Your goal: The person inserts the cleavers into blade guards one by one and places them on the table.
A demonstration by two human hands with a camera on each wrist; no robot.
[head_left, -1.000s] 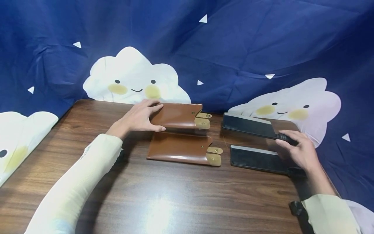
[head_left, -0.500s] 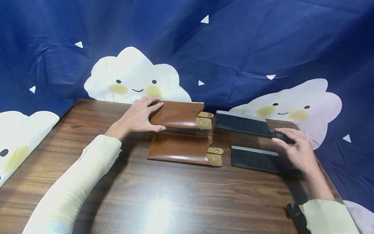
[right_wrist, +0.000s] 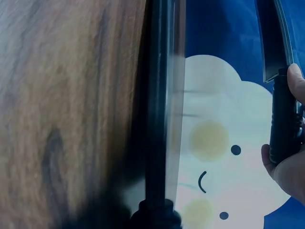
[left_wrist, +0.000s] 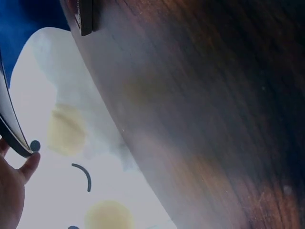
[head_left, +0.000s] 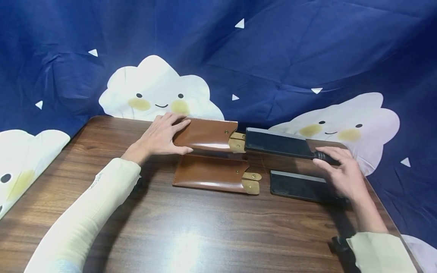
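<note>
Left hand: the left hand [head_left: 160, 137] has thumb and fingers spread wide, gripping the closed end of a glossy brown leather sheath [head_left: 209, 133] above the desk [head_left: 205, 231].
Right hand: the right hand [head_left: 344, 170] is curled round the ribbed black handle [right_wrist: 282, 112] of a black rectangular cleaver with a silver edge [head_left: 278, 144], also raised.
Blade and sheath mouth: the blade's front end is right at the tan straps [head_left: 236, 145]; whether they touch, I cannot tell.
Lower pair: a second brown leather sheath [head_left: 209, 172] lies on the desk, with a second black cleaver [head_left: 297, 186] to its right, under the right hand.
</note>
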